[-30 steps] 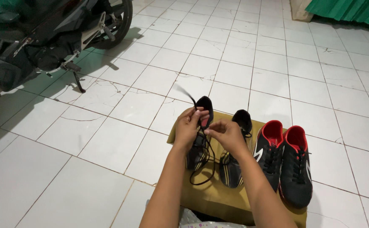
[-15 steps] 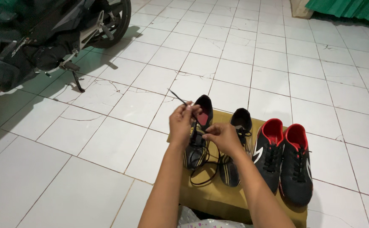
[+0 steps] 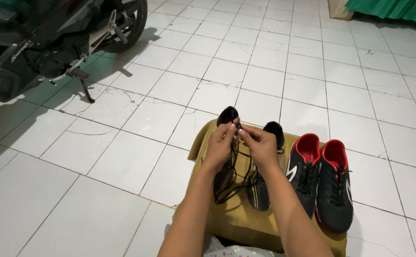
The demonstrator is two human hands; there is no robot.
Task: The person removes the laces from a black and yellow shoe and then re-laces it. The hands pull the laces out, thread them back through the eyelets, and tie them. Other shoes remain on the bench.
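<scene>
Both hands have come together; a second ago they were apart. The left hand [image 3: 221, 145] and right hand [image 3: 261, 146] each have a closed pinch grip on the thin black shoelace [image 3: 228, 183], which loops down to the black lace-up sports shoe with yellow stripes [image 3: 225, 172] beneath them. The shoe's twin [image 3: 260, 188] lies just right, then a black-and-red pair [image 3: 323, 183], all on brown cardboard [image 3: 236, 221].

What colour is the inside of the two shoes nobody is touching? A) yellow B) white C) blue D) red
D: the untouched pair of black shoes on the right shows red lining around the openings, while both hands work the lace of another shoe.
</scene>
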